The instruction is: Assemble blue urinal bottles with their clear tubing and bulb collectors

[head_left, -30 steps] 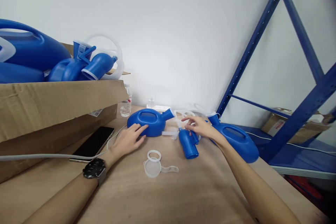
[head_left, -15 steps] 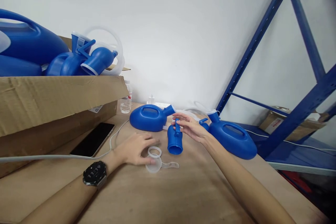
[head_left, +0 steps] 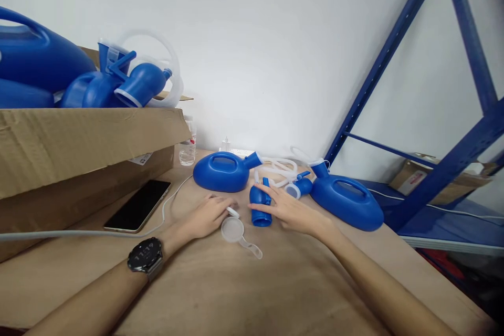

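My left hand, a watch on its wrist, pinches a small white ring close above the table. Just in front of these fingers lies a translucent round cap with a strap pointing toward me. My right hand has its fingers around a blue elbow-shaped spout, whose wide open mouth faces me; the thumb is hidden. Behind the hands, a blue urinal bottle lies on its side. Another blue bottle lies at the right, near a second blue spout with a white-rimmed mouth.
A cardboard box filled with blue bottles and spouts stands at the left. Beside it are a phone, a grey cable and a water bottle. Clear tubing lies coiled at the back. A blue metal shelf borders the table's right side.
My left hand has lifted the white ring off the cap and tilted it. The cap's strap has swung toward me. My right fingers have shifted from the spout's upper arm down around its body.
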The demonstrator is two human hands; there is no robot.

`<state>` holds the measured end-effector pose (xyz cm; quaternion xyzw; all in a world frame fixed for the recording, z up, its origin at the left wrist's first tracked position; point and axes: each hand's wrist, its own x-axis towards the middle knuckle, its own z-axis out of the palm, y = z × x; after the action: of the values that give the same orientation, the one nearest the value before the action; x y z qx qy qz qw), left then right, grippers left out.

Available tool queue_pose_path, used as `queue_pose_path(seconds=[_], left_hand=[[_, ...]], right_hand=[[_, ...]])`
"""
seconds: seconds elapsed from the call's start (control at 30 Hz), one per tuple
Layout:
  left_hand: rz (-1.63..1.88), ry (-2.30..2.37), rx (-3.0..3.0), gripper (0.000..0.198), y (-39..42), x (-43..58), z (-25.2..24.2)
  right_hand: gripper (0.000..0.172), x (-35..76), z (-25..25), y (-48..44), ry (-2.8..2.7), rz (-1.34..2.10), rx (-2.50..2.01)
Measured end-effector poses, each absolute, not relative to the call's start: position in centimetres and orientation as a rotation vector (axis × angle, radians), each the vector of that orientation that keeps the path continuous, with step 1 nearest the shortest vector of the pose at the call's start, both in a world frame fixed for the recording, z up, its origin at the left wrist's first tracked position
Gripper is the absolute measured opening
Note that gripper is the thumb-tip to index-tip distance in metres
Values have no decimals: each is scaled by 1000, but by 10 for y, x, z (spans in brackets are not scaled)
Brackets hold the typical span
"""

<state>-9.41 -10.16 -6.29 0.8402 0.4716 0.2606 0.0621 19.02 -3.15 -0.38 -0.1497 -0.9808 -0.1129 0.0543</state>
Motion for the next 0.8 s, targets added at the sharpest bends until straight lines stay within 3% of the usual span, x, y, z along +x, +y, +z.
queue_pose_path(seconds=[0.1, 0.27, 0.47, 0.63, 0.8], left_hand=[[971, 1566, 2302, 46, -100, -95, -63], [1224, 1735, 1869, 52, -104, -89, -53], [1412, 1656, 1667, 53, -106, -83, -50], [1690, 1515, 1545, 56, -96, -97, -59], [1703, 1424, 1530, 62, -95, -100, -62]], right_hand=[[82, 199, -14, -16, -2884, -657, -455], [51, 183, -20, -5, -2630, -810, -499], [55, 123, -8, -8, -2571, -755, -196], [75, 83, -14, -11, -2581, -420, -240], [78, 73, -18, -17, -2495, -93, -343]])
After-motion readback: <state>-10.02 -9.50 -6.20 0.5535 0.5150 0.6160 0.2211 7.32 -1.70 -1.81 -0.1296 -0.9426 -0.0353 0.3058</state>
